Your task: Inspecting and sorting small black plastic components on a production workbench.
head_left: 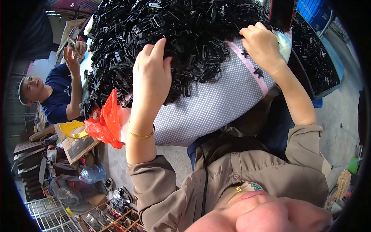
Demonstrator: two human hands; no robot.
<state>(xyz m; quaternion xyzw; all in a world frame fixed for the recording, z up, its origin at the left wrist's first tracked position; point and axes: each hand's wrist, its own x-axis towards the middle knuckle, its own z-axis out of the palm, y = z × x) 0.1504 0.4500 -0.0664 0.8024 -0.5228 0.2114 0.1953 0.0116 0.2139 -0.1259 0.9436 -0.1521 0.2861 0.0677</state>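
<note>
So, the obvious risk here is spillage. The pile of small black parts (185,38) is heaped right along the near side of the dotted grey cloth (197,110), which slopes down toward the wearer's lap. If the heap is nudged or pulled at too hard, a bunch of pieces could be sent sliding down that slope and onto the concrete floor (336,116). A couple of strays are already parted from the heap, like the loose black piece (258,72) sitting on the pink strip (251,69), so that one could easily be knocked off by a sleeve or wrist. Snagging seems likely too: the parts are tangled, so a clump might get dragged along when only one is wanted.

As for the hands, the left hand (152,73) is held over the near part of the pile, back of the hand showing, index finger extended and thumb spread well apart from it. Nothing is seen gripped there. The right hand (261,46) is reached out further to the side, wrist bent inward, fingers curled at the pile's right edge. Whether anything is pinched under those fingertips can't be told, since they're mostly hidden.
</note>
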